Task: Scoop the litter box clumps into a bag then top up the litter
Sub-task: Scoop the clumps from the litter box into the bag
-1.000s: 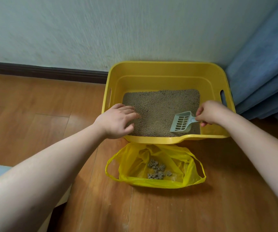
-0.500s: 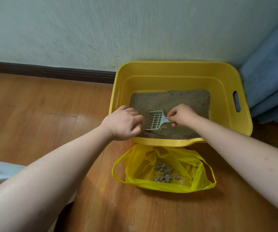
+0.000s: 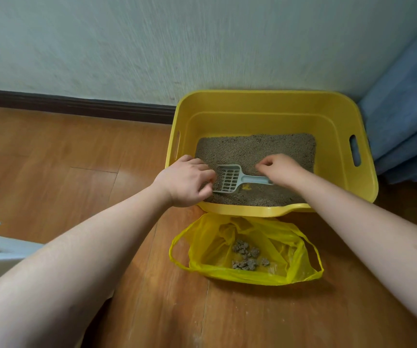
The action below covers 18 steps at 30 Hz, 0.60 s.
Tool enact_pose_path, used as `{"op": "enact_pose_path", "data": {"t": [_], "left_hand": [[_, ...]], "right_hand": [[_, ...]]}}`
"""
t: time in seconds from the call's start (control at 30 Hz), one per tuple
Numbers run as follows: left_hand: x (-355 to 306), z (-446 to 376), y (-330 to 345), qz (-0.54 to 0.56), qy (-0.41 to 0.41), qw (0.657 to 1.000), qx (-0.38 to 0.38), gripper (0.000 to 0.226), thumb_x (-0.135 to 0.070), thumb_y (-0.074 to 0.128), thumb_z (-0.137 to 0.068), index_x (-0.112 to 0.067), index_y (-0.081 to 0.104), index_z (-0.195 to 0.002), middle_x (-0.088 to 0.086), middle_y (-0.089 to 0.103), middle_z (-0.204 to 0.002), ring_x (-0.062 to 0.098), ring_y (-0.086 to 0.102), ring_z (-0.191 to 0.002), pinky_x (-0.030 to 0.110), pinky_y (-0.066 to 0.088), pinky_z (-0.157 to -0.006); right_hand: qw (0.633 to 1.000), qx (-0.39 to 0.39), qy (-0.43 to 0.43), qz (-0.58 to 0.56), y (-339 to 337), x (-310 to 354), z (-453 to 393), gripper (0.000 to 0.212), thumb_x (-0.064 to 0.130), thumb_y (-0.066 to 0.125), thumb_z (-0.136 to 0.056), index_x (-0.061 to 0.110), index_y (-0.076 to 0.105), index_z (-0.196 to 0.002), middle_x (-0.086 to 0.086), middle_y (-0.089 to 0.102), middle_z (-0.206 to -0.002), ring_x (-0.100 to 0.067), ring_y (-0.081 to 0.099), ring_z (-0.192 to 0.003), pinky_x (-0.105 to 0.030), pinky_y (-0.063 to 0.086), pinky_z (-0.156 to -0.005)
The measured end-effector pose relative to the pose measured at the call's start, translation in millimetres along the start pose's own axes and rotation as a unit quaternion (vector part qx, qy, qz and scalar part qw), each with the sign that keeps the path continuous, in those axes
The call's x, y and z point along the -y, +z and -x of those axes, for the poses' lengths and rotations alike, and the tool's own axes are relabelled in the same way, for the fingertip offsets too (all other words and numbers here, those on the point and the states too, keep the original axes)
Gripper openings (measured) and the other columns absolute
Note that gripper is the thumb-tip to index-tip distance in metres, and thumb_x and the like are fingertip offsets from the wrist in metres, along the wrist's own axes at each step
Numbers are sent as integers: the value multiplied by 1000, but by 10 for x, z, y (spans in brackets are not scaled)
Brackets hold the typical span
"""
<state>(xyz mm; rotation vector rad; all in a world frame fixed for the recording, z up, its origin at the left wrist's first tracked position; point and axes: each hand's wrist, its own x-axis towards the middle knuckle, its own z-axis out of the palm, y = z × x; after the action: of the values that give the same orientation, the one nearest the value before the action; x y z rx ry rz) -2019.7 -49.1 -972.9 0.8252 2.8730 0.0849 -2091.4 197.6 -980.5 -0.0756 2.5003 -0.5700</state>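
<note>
Scoop (image 3: 230,177) flat on litter (image 3: 255,149), right hand (image 3: 281,169) apparently loose above handle, left hand (image 3: 186,183) curled at rim.

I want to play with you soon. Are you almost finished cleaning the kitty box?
Partly. Some clumps already lie in the yellow bag. Now the right hand holds the scoop in the litter while the left hand holds the litter box at its near left corner. Topping up the litter comes afterwards.
</note>
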Motion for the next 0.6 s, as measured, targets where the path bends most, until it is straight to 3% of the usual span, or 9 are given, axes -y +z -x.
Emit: {"op": "enact_pose_path", "data": {"t": [0.13,0.2,0.27,0.37,0.5,0.6], "left_hand": [[-10,11,-19,-6,3,1000,-9,41,-40,26,-87,-20,62,-93,-2,65,-87,21,57,-92,39,39,-87],[-27,30,-25,-7,3,1000,-22,40,-38,28,-87,-19,62,-90,0,65,-85,22,58,-89,39,41,-85],[-55,49,-32,-15,7,999,-42,37,-36,31,-88,-17,62,-88,2,64,-82,25,58,-85,38,40,-82],[-96,100,-109,-55,21,991,-117,27,-29,40,-88,-12,61,-91,6,62,-88,29,58,-88,40,39,-85],[-180,346,-210,-79,124,963,-226,19,-23,50,-91,-6,59,-96,13,59,-92,31,53,-82,42,43,-77],[-350,766,-20,-52,209,964,-158,23,-30,53,-90,-8,55,-93,12,54,-84,28,46,-73,39,38,-67]], "right_hand": [[991,-82,-68,-86,-193,0,363,27,36,48,-96,24,65,-112,8,65,-107,-13,61,-87,-24,43,-64],[975,-127,-104,-148,-232,-2,621,22,35,50,-95,26,68,-104,13,67,-98,2,59,-77,-15,38,-55],[961,-166,-142,-171,-207,-20,920,18,32,52,-95,26,69,-96,14,67,-87,5,54,-68,-10,36,-54],[939,-237,-219,-121,-49,-102,1344,17,25,53,-95,21,69,-92,12,64,-88,-3,54,-84,-19,40,-73],[927,-232,-261,-138,437,-420,1690,21,27,50,-91,21,67,-81,14,62,-80,-5,53,-81,-20,42,-75],[942,-249,-187,-125,892,-767,1753,20,33,48,-89,24,66,-87,13,59,-84,-11,53,-81,-29,43,-75]]}}
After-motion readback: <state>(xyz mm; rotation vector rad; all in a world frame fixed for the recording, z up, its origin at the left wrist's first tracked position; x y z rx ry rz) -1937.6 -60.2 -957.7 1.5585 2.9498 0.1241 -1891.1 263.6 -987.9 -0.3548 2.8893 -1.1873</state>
